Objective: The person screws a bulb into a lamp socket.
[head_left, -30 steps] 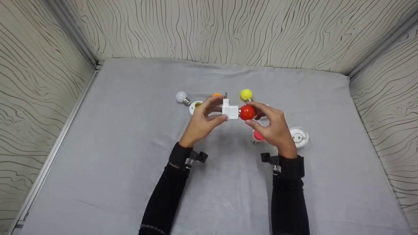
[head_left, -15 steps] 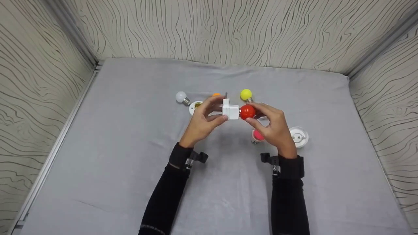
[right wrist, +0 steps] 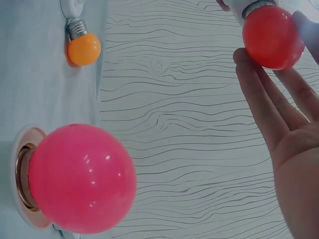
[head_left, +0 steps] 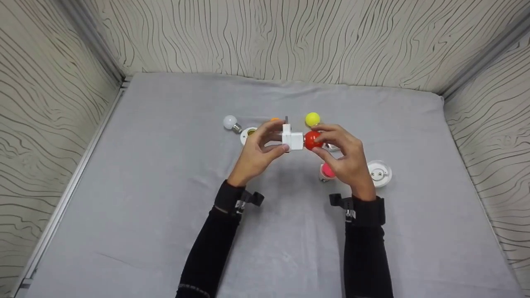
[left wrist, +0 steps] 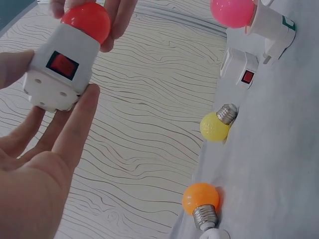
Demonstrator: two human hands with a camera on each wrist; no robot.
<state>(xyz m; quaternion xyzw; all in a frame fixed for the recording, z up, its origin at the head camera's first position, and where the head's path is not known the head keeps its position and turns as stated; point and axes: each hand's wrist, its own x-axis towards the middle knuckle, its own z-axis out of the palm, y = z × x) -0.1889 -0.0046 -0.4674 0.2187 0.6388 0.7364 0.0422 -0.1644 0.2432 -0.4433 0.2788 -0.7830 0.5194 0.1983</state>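
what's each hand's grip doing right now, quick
Left hand: grip closed, holding the white plug-in socket.
Right hand: grip closed, holding the red bulb.

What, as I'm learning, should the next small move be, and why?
Perhaps a slight twist of the red bulb with the right grip, which holds it, while the left grip holds the socket: metal shows between bulb and socket, so seating may be incomplete.

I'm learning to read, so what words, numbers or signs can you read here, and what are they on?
No text can be read anywhere.
Green patch on the white holder of the pink bulb: any writing is too small.
Red switch on the white lamp socket in the left hand: any mark is too blurred.
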